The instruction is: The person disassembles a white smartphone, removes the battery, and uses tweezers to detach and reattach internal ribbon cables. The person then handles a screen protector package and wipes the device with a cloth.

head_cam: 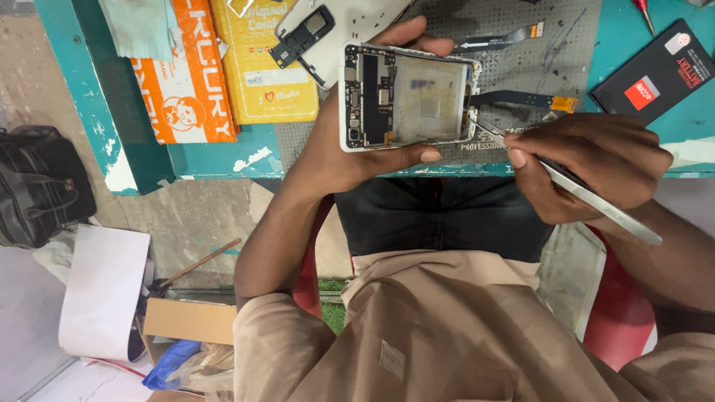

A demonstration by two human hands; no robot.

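left fingers (428, 156) gripping opened phone (406, 97), right (pinching) tweezers (566, 182)

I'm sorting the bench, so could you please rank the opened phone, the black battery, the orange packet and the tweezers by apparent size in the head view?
1. Orange packet, partly cut off by the top edge.
2. Opened phone, held nearer the camera, so unsure against the packet.
3. Black battery.
4. Tweezers: long but thin.

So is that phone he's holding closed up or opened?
Opened: the phone in the left hand shows bare circuit boards and an empty middle bay; its back is off.
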